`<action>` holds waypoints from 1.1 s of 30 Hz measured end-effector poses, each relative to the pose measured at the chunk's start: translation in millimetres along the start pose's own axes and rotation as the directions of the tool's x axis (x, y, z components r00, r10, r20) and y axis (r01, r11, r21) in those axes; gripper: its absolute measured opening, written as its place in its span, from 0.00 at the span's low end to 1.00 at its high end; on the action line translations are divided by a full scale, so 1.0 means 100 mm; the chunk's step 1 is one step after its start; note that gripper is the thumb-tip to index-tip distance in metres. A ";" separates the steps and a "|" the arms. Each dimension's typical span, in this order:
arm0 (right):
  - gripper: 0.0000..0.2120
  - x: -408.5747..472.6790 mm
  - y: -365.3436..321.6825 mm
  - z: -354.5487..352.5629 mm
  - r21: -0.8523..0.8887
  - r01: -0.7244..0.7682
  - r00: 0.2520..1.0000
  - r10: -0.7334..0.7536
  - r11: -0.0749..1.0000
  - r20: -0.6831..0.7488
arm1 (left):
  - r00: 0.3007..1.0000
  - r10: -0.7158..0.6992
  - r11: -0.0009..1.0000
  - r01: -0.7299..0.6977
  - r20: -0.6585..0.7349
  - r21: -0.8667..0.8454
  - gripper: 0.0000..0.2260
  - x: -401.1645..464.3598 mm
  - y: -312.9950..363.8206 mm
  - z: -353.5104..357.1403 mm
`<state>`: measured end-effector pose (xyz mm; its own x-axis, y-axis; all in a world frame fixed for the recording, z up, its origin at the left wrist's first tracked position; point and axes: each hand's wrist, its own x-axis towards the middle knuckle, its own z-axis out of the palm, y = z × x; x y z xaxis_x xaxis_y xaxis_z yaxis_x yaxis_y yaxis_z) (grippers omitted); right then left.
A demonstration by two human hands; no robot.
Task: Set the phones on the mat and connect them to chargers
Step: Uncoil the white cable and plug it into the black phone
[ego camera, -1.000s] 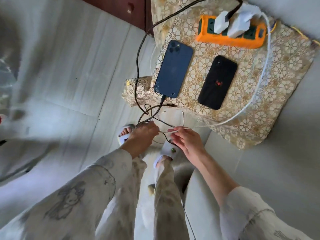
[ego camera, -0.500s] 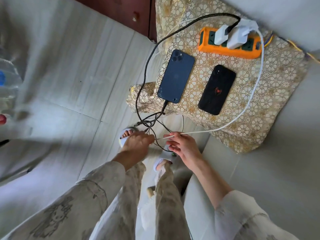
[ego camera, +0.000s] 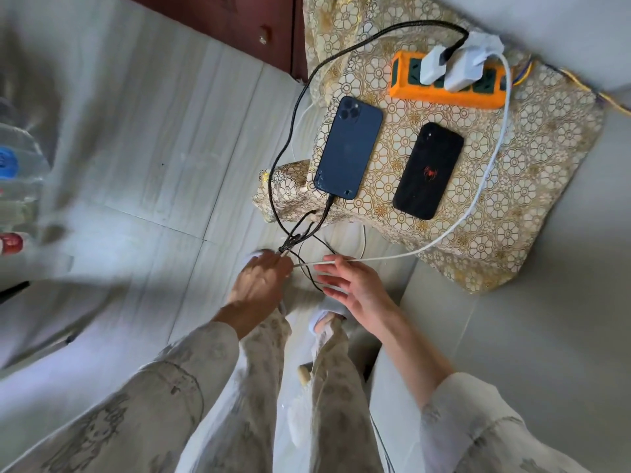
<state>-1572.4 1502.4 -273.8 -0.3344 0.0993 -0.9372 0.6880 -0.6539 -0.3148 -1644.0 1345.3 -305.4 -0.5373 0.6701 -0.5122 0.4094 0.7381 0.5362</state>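
A blue phone (ego camera: pixel 348 148) and a black phone (ego camera: pixel 428 170) lie face down side by side on the gold-patterned mat (ego camera: pixel 539 158). The black braided cable (ego camera: pixel 295 107) is plugged into the blue phone's bottom and runs to a white charger (ego camera: pixel 432 64) in the orange power strip (ego camera: pixel 444 93). A white cable (ego camera: pixel 491 158) comes from the second charger; nothing is plugged into the black phone. My left hand (ego camera: pixel 259 281) pinches the white cable's free end beside the black cable's splitter. My right hand (ego camera: pixel 351 285) has spread fingers, its fingertip touching the white cable.
Dark wooden furniture (ego camera: pixel 239 22) stands at the back. Blurred water bottles (ego camera: pixel 13 172) are at the far left. My feet in white slippers (ego camera: pixel 326 315) are on the pale tile floor below my hands. A grey surface (ego camera: pixel 546 336) fills the right side.
My right hand has let go of the white cable and spread its fingers. The left hand now holds the cable's end. The view has shifted slightly.
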 end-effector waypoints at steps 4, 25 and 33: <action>0.10 0.00 0.03 0.01 -0.028 -0.017 1.000 0.016 0.999 -0.024 | 0.999 -0.042 0.994 0.045 0.029 -0.102 0.13 -0.03 -0.09 0.11; 0.09 0.72 0.21 -0.28 0.028 -0.052 0.973 0.057 0.998 -0.225 | 0.978 -0.029 0.997 0.044 0.207 -0.067 0.29 0.72 -0.87 0.74; 0.12 0.80 0.19 -0.28 0.032 0.047 0.993 -0.044 0.998 -0.108 | 0.976 -0.006 0.990 -0.025 0.217 0.138 0.18 0.85 -1.11 0.57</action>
<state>-1568.1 1518.3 -359.0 -0.2926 0.2080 -0.9333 0.6506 -0.6720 -0.3537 -1693.3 1324.4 -446.8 -0.3667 0.6668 -0.6488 0.5203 0.7251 0.4511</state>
